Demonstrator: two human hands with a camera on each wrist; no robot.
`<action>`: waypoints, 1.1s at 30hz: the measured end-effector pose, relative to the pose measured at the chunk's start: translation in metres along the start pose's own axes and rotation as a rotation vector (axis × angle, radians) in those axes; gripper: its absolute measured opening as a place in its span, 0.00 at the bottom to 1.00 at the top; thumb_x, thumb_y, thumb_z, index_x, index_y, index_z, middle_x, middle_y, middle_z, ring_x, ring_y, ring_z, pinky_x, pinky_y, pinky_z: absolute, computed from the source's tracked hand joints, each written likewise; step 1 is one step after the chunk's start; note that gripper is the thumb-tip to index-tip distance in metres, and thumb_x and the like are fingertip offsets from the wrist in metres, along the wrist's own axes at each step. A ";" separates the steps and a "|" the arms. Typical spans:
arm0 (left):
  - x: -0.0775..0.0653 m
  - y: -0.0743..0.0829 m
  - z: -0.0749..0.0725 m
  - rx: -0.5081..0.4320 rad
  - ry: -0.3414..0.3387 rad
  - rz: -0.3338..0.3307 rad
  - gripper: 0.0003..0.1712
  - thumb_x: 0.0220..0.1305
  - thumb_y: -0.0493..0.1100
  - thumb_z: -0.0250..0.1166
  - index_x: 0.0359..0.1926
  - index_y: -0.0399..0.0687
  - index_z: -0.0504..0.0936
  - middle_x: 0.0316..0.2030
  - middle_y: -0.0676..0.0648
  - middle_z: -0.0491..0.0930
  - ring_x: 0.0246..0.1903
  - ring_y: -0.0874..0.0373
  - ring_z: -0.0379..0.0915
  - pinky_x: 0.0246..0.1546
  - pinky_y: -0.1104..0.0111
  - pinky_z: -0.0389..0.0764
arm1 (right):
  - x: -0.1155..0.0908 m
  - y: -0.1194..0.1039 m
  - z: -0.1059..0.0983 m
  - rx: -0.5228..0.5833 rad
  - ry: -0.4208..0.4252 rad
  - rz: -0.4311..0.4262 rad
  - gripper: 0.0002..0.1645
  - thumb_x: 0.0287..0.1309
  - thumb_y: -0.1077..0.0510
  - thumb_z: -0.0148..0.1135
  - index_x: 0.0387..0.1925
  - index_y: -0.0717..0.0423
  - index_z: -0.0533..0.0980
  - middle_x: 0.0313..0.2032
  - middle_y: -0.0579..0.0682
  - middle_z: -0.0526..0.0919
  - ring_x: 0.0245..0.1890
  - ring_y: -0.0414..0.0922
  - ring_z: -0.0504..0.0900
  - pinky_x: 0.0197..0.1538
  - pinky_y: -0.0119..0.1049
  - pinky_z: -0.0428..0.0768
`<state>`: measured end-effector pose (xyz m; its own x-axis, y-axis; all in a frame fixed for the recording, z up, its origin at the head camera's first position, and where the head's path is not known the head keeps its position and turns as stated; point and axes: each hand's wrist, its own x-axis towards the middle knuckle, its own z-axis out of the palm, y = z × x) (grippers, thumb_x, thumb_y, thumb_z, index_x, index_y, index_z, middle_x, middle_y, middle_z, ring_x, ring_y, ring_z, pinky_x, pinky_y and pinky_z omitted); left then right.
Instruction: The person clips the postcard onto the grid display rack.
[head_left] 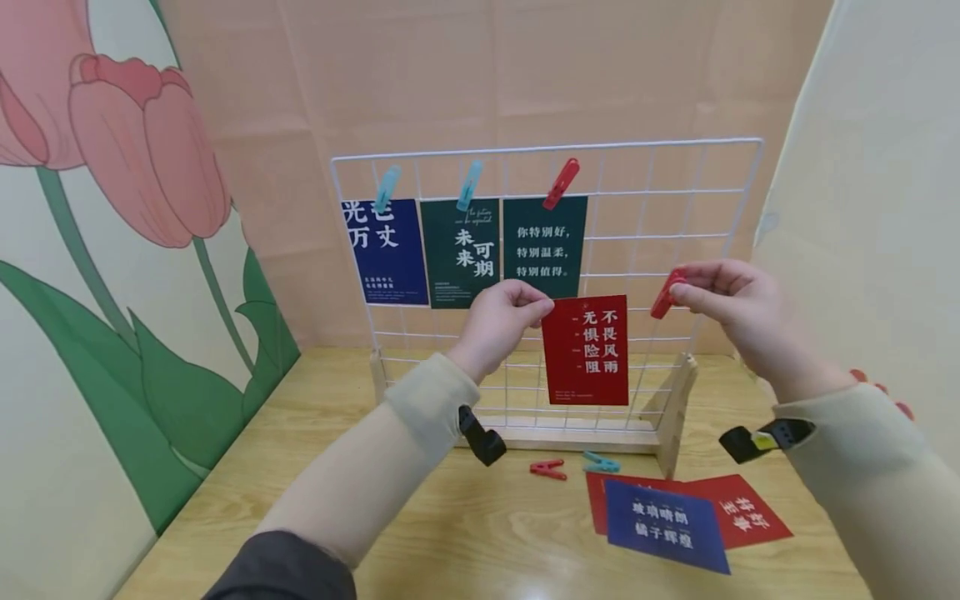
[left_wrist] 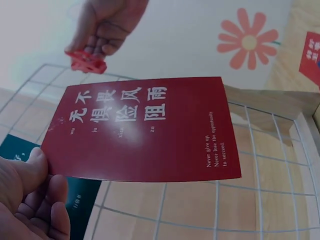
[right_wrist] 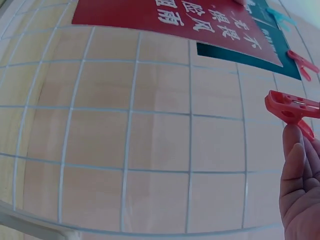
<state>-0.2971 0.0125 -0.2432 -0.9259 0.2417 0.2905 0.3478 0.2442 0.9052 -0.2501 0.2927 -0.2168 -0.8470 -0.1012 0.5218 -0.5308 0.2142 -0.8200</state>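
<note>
My left hand pinches a red card with white writing by its upper left corner, in front of a white wire grid rack. In the left wrist view the card lies across the middle, the thumb on its edge. My right hand pinches a red clothespin to the right of the card, apart from it. The right wrist view shows that clothespin near the fingertips. On the rack hang a blue card and two green cards, pegged along one wire.
Two blue clothespins and a red clothespin hold the hanging cards. A red clothespin and a blue clothespin lie on the wooden table. Beside them, a blue card overlaps red cards.
</note>
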 end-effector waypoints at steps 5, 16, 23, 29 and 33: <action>0.008 0.018 0.005 0.012 0.008 0.022 0.05 0.65 0.49 0.64 0.38 0.56 0.81 0.36 0.56 0.81 0.39 0.58 0.76 0.43 0.62 0.76 | 0.011 -0.012 -0.009 0.104 0.029 -0.044 0.09 0.61 0.67 0.61 0.43 0.60 0.80 0.34 0.46 0.85 0.34 0.39 0.81 0.41 0.24 0.76; 0.028 0.047 0.015 0.021 0.059 0.119 0.06 0.64 0.49 0.64 0.38 0.54 0.81 0.33 0.56 0.81 0.37 0.58 0.76 0.41 0.64 0.76 | 0.040 -0.042 -0.019 0.306 0.107 -0.101 0.09 0.56 0.69 0.64 0.41 0.63 0.81 0.33 0.50 0.85 0.31 0.41 0.81 0.35 0.26 0.77; 0.038 0.062 0.021 0.011 0.103 0.137 0.06 0.64 0.50 0.64 0.38 0.55 0.82 0.32 0.57 0.81 0.36 0.58 0.76 0.39 0.65 0.76 | 0.055 -0.054 -0.023 0.359 0.149 -0.072 0.11 0.53 0.67 0.69 0.40 0.64 0.81 0.33 0.51 0.86 0.32 0.42 0.81 0.35 0.27 0.77; 0.042 0.073 0.027 0.012 0.116 0.151 0.06 0.64 0.49 0.64 0.39 0.55 0.82 0.33 0.57 0.81 0.36 0.60 0.76 0.39 0.68 0.76 | 0.063 -0.061 -0.024 0.376 0.168 -0.045 0.17 0.50 0.63 0.72 0.43 0.64 0.81 0.35 0.52 0.85 0.33 0.43 0.82 0.36 0.26 0.78; 0.044 0.081 0.029 0.081 0.139 0.189 0.08 0.65 0.48 0.63 0.43 0.53 0.83 0.36 0.57 0.81 0.37 0.63 0.74 0.39 0.71 0.75 | 0.069 -0.065 -0.023 0.367 0.190 -0.015 0.20 0.48 0.61 0.74 0.44 0.63 0.81 0.37 0.52 0.85 0.35 0.44 0.82 0.37 0.26 0.79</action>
<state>-0.3050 0.0702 -0.1659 -0.8528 0.1602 0.4971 0.5222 0.2831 0.8045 -0.2736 0.2939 -0.1220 -0.8371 0.0867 0.5402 -0.5470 -0.1504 -0.8235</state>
